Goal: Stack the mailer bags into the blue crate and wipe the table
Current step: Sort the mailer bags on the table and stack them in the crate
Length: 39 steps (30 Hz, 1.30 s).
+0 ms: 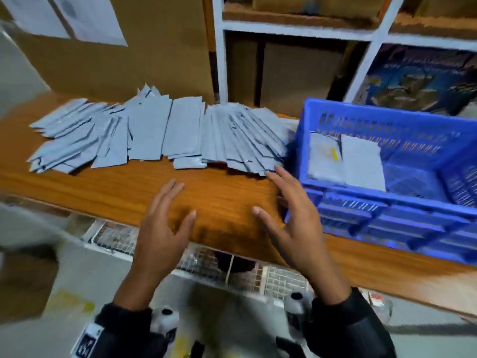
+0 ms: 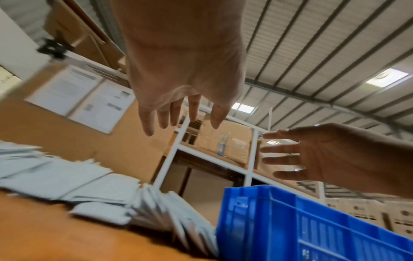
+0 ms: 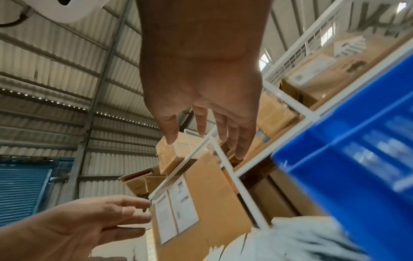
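Several grey mailer bags (image 1: 154,130) lie fanned in a long overlapping row across the back of the wooden table (image 1: 219,200). At the table's right end stands the blue crate (image 1: 387,208), holding a couple of grey bags (image 1: 358,161) at its left side. My left hand (image 1: 165,220) hovers open over the table's front edge, holding nothing. My right hand (image 1: 291,210) is open too, its fingertips close to the near corner of the rightmost bags, beside the crate's left wall. In the left wrist view the bags (image 2: 78,183) lean against the crate (image 2: 301,226).
Large cardboard boxes (image 1: 124,60) with paper labels stand behind the bags. A white shelf rack (image 1: 296,29) with more boxes rises behind the crate. A wire mesh shelf (image 1: 206,262) sits under the table front.
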Motion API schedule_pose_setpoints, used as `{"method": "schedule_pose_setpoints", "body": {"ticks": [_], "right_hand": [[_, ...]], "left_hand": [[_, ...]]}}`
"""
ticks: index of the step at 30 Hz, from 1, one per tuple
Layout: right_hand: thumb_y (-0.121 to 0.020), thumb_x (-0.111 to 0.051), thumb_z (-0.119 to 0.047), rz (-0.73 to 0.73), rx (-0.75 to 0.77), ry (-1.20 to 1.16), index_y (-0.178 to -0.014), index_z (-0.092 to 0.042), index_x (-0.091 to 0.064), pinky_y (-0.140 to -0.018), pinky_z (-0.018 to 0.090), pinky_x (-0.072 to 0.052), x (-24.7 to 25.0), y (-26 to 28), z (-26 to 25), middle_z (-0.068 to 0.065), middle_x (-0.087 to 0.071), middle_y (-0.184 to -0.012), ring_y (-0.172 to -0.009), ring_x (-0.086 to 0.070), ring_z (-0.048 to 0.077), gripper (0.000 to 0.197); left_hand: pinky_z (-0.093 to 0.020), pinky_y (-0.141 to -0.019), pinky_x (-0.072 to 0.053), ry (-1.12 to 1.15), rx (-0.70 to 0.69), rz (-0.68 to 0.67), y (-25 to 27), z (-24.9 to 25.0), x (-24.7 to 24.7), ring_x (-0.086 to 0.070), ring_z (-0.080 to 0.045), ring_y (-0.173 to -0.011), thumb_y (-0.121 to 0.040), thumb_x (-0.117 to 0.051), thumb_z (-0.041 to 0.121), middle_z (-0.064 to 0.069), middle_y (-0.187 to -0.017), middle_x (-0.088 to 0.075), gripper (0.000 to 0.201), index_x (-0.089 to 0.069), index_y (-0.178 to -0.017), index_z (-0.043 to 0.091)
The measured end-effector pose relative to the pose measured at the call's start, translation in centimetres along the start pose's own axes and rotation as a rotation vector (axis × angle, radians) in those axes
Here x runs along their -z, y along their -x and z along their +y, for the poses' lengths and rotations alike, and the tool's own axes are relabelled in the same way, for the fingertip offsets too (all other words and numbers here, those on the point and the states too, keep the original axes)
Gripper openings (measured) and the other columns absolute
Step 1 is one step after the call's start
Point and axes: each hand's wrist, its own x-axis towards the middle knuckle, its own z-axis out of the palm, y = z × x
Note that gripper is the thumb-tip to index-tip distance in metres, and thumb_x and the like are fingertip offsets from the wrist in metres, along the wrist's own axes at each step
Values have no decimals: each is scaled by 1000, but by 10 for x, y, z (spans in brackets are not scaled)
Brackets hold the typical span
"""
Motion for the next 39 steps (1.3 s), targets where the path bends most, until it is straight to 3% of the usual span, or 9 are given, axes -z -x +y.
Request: {"method": "schedule_pose_setpoints", "body": {"ticks": [2, 4, 9, 13, 22, 26, 30, 34, 39], "right_hand": [[-89, -59, -47, -48, -1, -18, -142, -18, -47, -104, 49, -45, -41, 6, -8, 0, -39, -153, -141, -36, 10, 62], [-90, -56, -49, -98, 1, -15, -143, -19, -47, -102, 49, -47, -76, 9, -15, 2, -39, -153, -141, -37, 12, 62], [-89, -52, -54, -228, -23, 15, -147, -30, -38, -103, 49, -47, -140, -4, -37, -5, -33, -156, -141, -34, 13, 65], [-87, -50, -56, -254, -13, 42, -147, -29, -38, -102, 46, -48, -171, -34, -43, -7, -36, -152, -136, -40, 13, 67], [-92, -63, -42, -133, -126, 53, -144, -31, -39, -101, 39, -49, -223, -151, -8, -8, -44, -144, -125, -46, 6, 59], [-91, -64, -40, -120, -228, 37, -144, -30, -40, -101, 34, -47, -241, -209, 13, -6, -44, -145, -119, -45, 4, 58], [-90, -65, -40, -104, -301, 90, -143, -25, -43, -103, 39, -46, -259, -264, 36, 0, -46, -144, -126, -49, 19, 59], [-88, -68, -36, -127, -392, 208, -141, -17, -45, -101, 31, -39, -273, -306, 57, 8, -47, -140, -126, -47, 23, 61], [-87, -64, -32, -214, -511, 425, -126, -11, -51, -87, 32, -44, -293, -324, 76, 15, -44, -128, -109, -53, 31, 46]], "left_hand": [[-20, -102, -37, -21, 45, 1, 14, -36, 23, -36, -4, -135, -91, -59, 38, 10, -152, -38, 51, -48, -140, 27], [-30, -106, -34, -51, 63, -1, 24, -66, 42, -35, -5, -136, -89, -57, 40, 6, -151, -39, 51, -51, -138, 25], [-39, -109, -37, -57, 132, 4, 26, -118, 83, -36, -9, -137, -94, -58, 44, 6, -151, -39, 47, -52, -137, 27], [-48, -107, -42, -34, 161, 38, 1, -143, 99, -42, -14, -134, -93, -62, 32, 7, -147, -42, 43, -54, -136, 26], [-43, -106, -45, 9, 160, 29, -129, -181, 98, -44, -10, -131, -95, -61, 31, 9, -143, -45, 41, -53, -135, 28], [-32, -101, -46, 10, 141, 12, -199, -192, 93, -46, -6, -127, -95, -61, 31, 11, -138, -48, 38, -53, -132, 30], [-32, -90, -51, 105, 258, 16, -265, -208, 76, -52, -7, -117, -95, -62, 25, 10, -128, -52, 33, -57, -127, 28], [-35, -93, -49, 200, 439, 35, -322, -232, 52, -58, -20, -113, -94, -64, 24, 1, -120, -59, 31, -60, -124, 19], [-34, -94, -44, 157, 620, -8, -369, -264, 29, -54, -25, -110, -88, -71, 30, -10, -125, -56, 47, -52, -124, 6]]}}
